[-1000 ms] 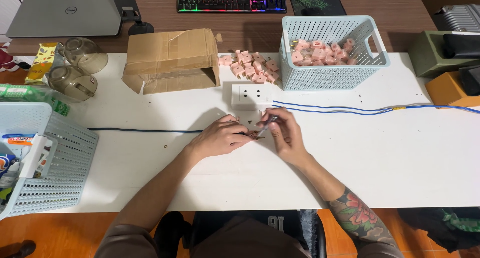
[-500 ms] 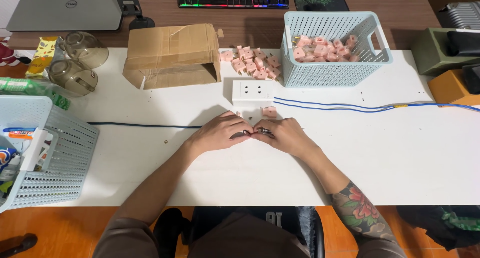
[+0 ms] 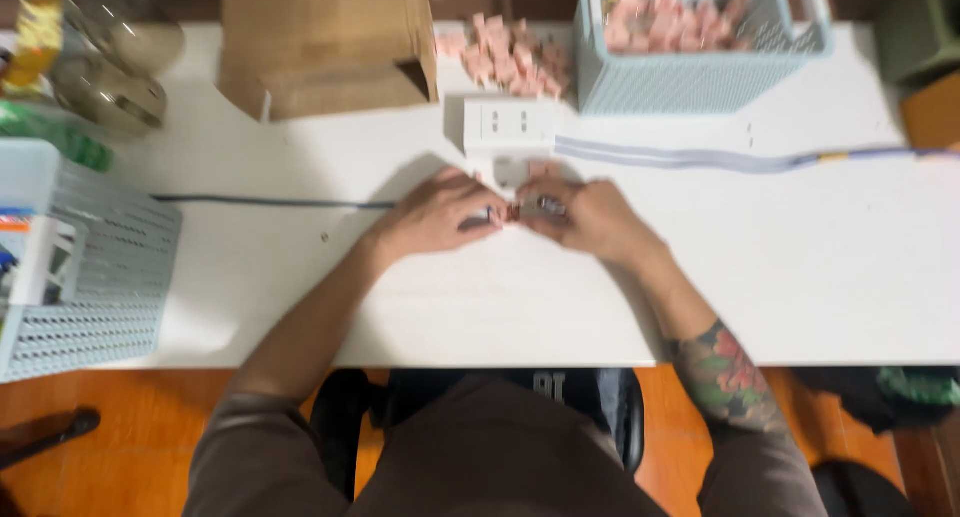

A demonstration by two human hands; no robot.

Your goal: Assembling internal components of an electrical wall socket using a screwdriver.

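1. Both hands, left hand (image 3: 440,217) and right hand (image 3: 590,217), pinch one small pink plastic piece (image 3: 513,212) between fingertips over the white tabletop (image 3: 800,267).
2. The work looks mid-assembly, before the white socket block (image 3: 508,125); what follows needs fine alignment.

White surface (image 3: 820,277) before me, evenly lit; below its near edge, orange wooden floor (image 3: 130,427); under that edge, my dark chair (image 3: 620,417).

Office-like workroom: white desk (image 3: 800,267), sorting baskets (image 3: 700,67), cardboard box (image 3: 320,37).
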